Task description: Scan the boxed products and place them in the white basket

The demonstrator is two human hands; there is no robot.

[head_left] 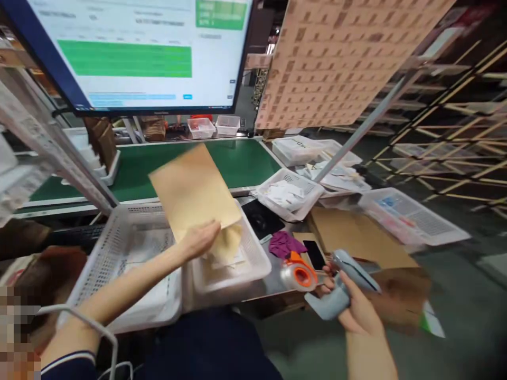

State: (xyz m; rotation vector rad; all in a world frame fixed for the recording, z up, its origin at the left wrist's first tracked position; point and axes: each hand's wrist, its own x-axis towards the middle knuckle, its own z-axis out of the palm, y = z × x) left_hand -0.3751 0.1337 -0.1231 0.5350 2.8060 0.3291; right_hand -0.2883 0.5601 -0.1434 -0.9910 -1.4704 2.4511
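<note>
My left hand (202,238) is closed on the lower edge of a tan paper envelope (194,184), lifted and tilted above a white basket (259,258) that holds papers. A smaller yellowish paper piece (227,244) shows just below that hand. In my right hand (358,301) is a grey-blue handheld barcode scanner (336,295), its head slanting to the right. Left of the scanner, near my fingertips, sits an orange tape dispenser (303,274) with a roll of clear tape. A phone (315,255) and a crumpled purple cloth (285,244) lie just behind it.
A monitor (130,95) hangs over a green conveyor belt (245,163). White baskets stand at left (113,237) and centre right (293,198). An open cardboard box (404,295) is at the right, near a slanting metal post (368,124). A black mouse pad (263,224) lies mid-table.
</note>
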